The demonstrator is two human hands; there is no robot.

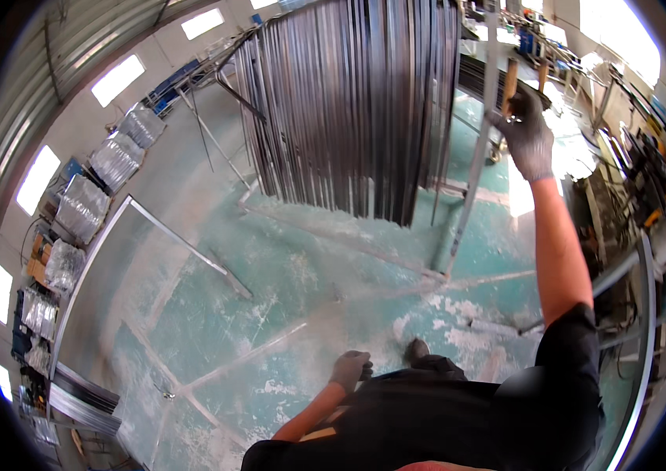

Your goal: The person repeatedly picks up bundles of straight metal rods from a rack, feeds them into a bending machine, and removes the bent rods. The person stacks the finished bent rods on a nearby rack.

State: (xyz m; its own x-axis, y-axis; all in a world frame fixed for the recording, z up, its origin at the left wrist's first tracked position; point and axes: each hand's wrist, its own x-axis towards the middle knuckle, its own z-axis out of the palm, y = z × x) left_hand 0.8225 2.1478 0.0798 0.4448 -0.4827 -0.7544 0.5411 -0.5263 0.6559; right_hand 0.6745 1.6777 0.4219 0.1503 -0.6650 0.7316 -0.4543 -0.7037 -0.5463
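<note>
My right hand (pixel 530 143), in a grey glove, is raised at arm's length beside the upright post (pixel 483 133) of a metal rack. Its fingers are bent near the end of a dark stack of strips (pixel 480 77) and a brown round peg (pixel 510 82); what lies inside the grip is hidden. Low in front of my body hangs my left hand (pixel 351 369), also gloved, with fingers curled and nothing visible in them. Many long, thin dark metal strips (pixel 333 110) hang side by side from the rack ahead, their lower ends uneven above the floor.
The rack's base bar (pixel 348 242) runs along the worn green floor (pixel 286 275). At left stands a bent metal frame (pixel 184 239), with another strip bundle (pixel 85 400) below it. Wrapped packages (pixel 82 208) line the left wall. Yellow-and-black tools (pixel 662 180) are at the right.
</note>
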